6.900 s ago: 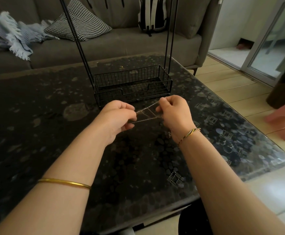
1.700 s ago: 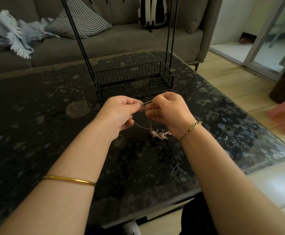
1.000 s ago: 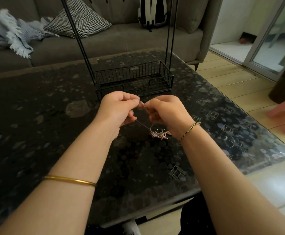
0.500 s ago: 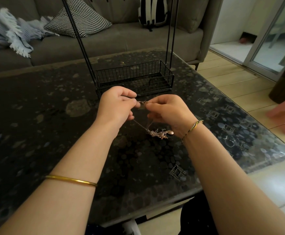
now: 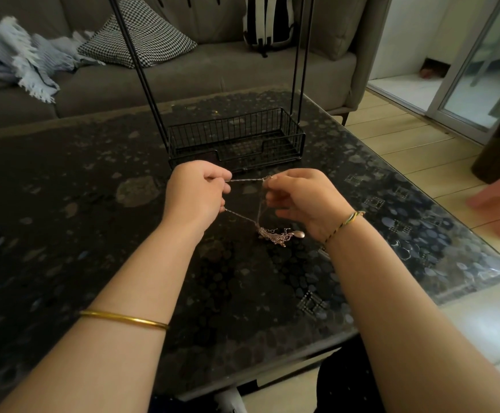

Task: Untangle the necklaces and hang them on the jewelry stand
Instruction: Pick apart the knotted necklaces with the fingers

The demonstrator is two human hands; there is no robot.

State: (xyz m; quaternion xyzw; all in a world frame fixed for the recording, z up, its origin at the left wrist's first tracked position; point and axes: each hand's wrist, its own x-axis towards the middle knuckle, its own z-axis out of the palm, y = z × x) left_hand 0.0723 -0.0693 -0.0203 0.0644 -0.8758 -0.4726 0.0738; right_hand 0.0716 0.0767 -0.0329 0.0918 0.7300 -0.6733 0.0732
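— While both forearms reach out over the table (image 5: 64, 204), how is the left hand (image 5: 196, 193) posed?
— Knuckles up, fingers curled in. Thumb and forefinger pinch a thin chain (image 5: 245, 180). A second strand leaves from beneath its lower fingers.
— And the right hand (image 5: 305, 201)?
— It is level with the left. Its fingertips pinch the chain's other end, and the lower fingers are loosely bent. The chain runs taut between the two pinches.
— Location of the necklaces (image 5: 275, 235)?
— Knotted in a heap on the table below the right fingers, close by the wrist, with a drop pendant (image 5: 298, 234) at the heap's right edge. Strands run down to it from both hands. The jewelry stand (image 5: 237, 141) sits just beyond the fingertips.
— Change from half a second ago?
— The hands have drawn apart, so the span between the fingers is longer and straighter. The heap has not shifted.
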